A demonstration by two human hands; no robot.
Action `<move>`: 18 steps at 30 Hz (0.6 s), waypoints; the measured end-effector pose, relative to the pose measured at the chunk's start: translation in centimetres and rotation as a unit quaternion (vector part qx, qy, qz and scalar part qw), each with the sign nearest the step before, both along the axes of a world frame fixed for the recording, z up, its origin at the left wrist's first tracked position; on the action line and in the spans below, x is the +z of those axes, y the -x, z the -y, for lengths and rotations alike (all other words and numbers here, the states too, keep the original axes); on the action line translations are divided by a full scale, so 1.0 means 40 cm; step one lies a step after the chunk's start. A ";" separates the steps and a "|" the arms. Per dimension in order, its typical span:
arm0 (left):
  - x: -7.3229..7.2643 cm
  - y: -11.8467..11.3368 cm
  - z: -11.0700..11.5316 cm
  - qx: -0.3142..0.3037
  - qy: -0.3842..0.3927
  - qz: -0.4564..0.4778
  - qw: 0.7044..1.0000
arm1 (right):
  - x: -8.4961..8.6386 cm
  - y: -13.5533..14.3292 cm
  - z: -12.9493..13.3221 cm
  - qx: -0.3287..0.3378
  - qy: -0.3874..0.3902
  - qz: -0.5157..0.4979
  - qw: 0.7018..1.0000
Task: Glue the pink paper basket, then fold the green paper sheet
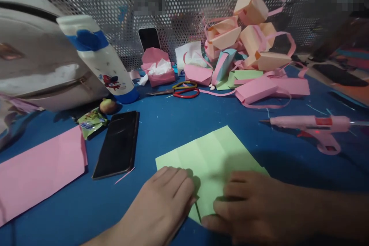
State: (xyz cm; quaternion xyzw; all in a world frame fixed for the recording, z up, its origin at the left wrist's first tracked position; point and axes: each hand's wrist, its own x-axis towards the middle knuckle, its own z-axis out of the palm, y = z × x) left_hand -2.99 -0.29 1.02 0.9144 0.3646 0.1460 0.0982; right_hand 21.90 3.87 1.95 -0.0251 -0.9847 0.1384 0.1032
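A sheet of light green paper (pixel 201 153) with faint parallel creases lies slantwise on the blue tabletop. My left hand (pixel 170 192) is at its near left edge, fingers bent together over the paper. Opposite it, my right hand (pixel 245 203) rests on the near right part, with curled fingers pressing on the sheet and a fingertip at the bottom corner. Between the hands a short dark slit shows at the paper's near edge, like a lifted or folded flap. Both thumbs are mostly hidden. A shadow falls across the sheet's right side.
A pink glue gun (pixel 311 123) lies right. Behind are scissors (pixel 184 90) and piled paper baskets (pixel 253 46). A black phone (pixel 117 144), pink paper (pixel 46 169), green packet (pixel 92 123), white-and-blue bottle (pixel 100 61) and pale bag (pixel 37 54) occupy the left. Perforated metal (pixel 184 7) stands behind.
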 end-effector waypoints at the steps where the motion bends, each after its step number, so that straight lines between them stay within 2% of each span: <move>1: -0.002 0.000 0.000 0.004 -0.005 0.003 1.000 | -0.001 0.000 -0.001 0.001 0.000 0.000 1.000; 11: -0.007 -0.001 0.000 0.023 -0.058 -0.007 0.998 | -0.012 0.000 0.011 -0.026 -0.009 0.000 1.000; 18: 0.003 0.001 -0.007 0.003 -0.064 0.001 0.998 | -0.011 0.002 0.012 -0.042 -0.019 -0.001 0.999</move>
